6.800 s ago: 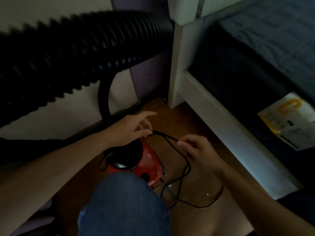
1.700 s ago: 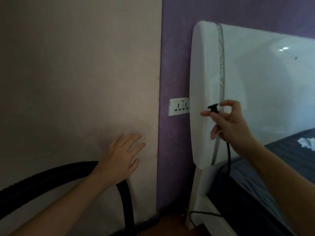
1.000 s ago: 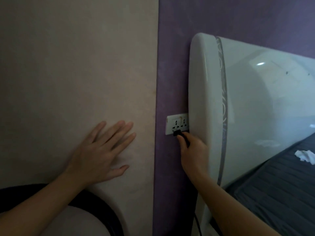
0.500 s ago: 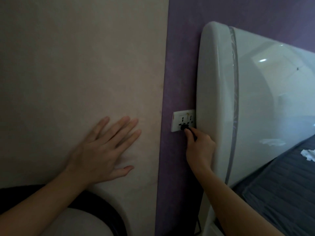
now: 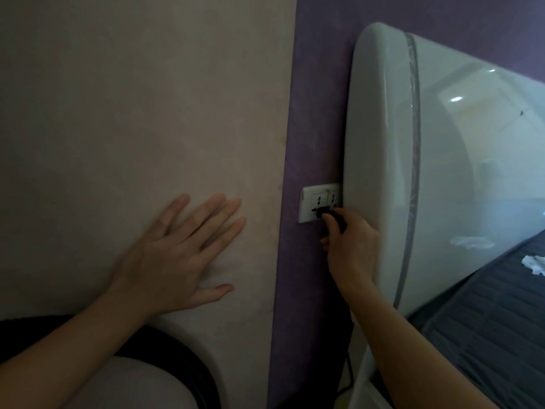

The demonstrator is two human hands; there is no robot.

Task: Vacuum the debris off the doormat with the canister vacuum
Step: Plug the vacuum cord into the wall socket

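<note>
My right hand (image 5: 349, 249) pinches the vacuum's black plug (image 5: 323, 212) against the white wall socket (image 5: 312, 202) on the purple wall strip. A short length of the black power cord (image 5: 349, 370) hangs down below my right forearm. With fingers spread, my left hand (image 5: 177, 255) presses flat on the beige wall to the left of the socket. The black ribbed vacuum hose (image 5: 188, 367) curves across the bottom left, under my left forearm. The canister and the doormat are out of view.
A glossy white headboard (image 5: 436, 160) stands just right of the socket, close against my right hand. The bed's dark grey quilted cover (image 5: 486, 326) fills the lower right, with a crumpled white tissue (image 5: 533, 264) on it.
My right hand carried the plug from in front of the headboard to the socket and holds it there. My left hand went flat on the wall and stays.
</note>
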